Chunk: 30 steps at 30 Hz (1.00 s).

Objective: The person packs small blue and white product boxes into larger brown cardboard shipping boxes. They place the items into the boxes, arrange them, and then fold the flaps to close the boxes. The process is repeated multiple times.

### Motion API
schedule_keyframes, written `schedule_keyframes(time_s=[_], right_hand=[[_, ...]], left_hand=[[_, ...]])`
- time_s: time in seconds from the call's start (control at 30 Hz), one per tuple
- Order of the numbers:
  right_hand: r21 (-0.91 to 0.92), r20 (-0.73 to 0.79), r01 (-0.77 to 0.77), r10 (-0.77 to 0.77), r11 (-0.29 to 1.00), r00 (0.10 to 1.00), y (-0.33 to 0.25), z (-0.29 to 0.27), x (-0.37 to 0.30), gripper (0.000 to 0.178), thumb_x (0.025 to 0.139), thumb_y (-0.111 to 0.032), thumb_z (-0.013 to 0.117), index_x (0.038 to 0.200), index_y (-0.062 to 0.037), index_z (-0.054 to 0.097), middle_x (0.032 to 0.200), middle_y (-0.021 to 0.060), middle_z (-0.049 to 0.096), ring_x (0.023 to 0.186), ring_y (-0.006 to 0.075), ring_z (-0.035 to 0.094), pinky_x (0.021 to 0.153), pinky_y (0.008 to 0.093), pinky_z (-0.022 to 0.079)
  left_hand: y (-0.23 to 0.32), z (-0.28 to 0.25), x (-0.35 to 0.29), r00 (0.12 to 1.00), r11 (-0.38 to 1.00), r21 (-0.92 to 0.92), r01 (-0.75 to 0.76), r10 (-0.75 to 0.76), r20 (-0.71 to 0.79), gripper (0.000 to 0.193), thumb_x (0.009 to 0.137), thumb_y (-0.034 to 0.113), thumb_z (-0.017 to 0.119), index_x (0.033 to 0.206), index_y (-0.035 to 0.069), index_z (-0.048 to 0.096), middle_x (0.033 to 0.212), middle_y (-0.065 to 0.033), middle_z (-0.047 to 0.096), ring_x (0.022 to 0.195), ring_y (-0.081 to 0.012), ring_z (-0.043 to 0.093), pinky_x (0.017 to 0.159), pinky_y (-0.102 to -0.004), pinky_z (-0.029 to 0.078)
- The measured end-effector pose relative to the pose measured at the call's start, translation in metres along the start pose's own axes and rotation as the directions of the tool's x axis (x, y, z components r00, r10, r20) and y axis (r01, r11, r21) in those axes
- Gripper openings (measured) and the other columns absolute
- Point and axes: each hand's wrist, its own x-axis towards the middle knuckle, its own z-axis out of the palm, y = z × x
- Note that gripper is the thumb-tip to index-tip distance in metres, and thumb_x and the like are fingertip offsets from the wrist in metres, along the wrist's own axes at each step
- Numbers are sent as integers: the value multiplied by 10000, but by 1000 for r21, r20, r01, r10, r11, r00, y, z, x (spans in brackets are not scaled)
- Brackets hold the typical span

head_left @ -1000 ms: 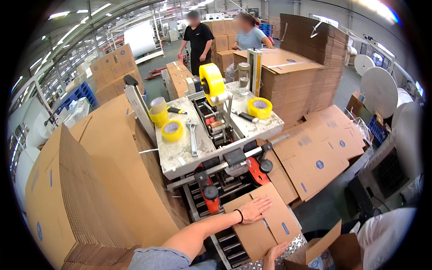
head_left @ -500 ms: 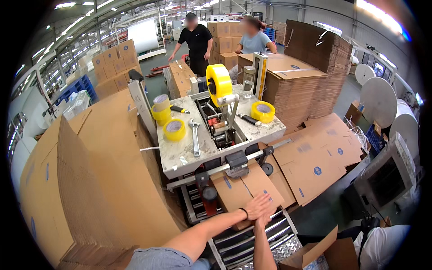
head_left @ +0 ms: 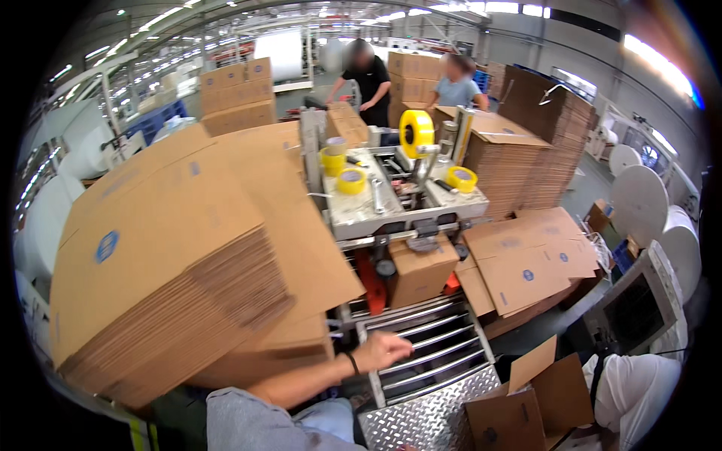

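My left hand, with a dark band at the wrist, is held above the metal roller conveyor. Its fingers are loosely bent and hold nothing. Of my right hand, at most a sliver of skin shows at the lower edge. Beyond the rollers, a closed cardboard box sits under the front bar of the carton taping machine, between its side rollers. A big roll of yellow tape stands upright on the machine. A wrench and smaller tape rolls lie on its top.
Stacked flat cardboard rises at the left; more flat cartons lie at the right. An open box stands beside the diamond-plate step. Two people, in a black shirt and a light blue shirt, are behind the machine.
The box has moved away from me, in under the machine. My left hand has come off it and back over the rollers; my right hand has dropped out of sight. The view has shifted.
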Motion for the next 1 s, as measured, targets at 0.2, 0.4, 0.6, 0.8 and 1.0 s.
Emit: schedule_keyframes(time_s=[0.2, 0.4, 0.6, 0.8, 1.0], right_hand=[[-250, -7, 45, -48, 967, 999, 65, -23, -25, 361, 986, -242, 489, 1194, 34, 595, 1204, 218, 635, 1129, 358, 601, 915, 520, 487], [-548, 80, 363, -384, 754, 920, 69, -4, 12, 266, 936, -193, 625, 1074, 35, 634, 888, 121, 702, 690, 188, 686, 592, 320, 557], [-748, 193, 487, -553, 451, 810, 44, 16, -25, 284, 873, -184, 678, 1114, -36, 694, 946, 107, 742, 825, 185, 721, 747, 314, 570], [-685, 55, 654, -872, 322, 486, -14, 17, -86, 191, 850, -179, 690, 934, -14, 734, 752, 148, 705, 700, 246, 690, 665, 358, 538], [-420, 8, 872, -960, 251, 280, -190, 75, -238, 264, 890, -181, 714, 1112, -42, 687, 1098, 71, 690, 986, 176, 646, 808, 317, 514]], left_hand=[[197, -199, -9, 887, 600, 782, -170, 438, -143, 221, 821, 114, 712, 1036, 64, 707, 936, -92, 667, 916, -301, 627, 800, -390, 535], [214, -289, -20, 930, 253, 968, 3, 356, -96, 360, 791, 140, 723, 1140, 130, 633, 1203, -69, 620, 1110, -262, 575, 905, -399, 511], [229, -279, -61, 928, 121, 984, 127, 336, -162, 238, 833, 153, 660, 1069, 128, 636, 1112, -52, 657, 1047, -250, 609, 865, -390, 507], [313, -318, -67, 737, -153, 875, 460, 616, -280, 47, 873, 148, 571, 872, 127, 614, 765, -25, 644, 810, -210, 649, 709, -362, 508], [470, -158, -12, 541, -158, 886, -436, 740, 398, 42, 806, 132, 634, 802, 107, 600, 651, -8, 587, 681, -174, 649, 589, -326, 505]])
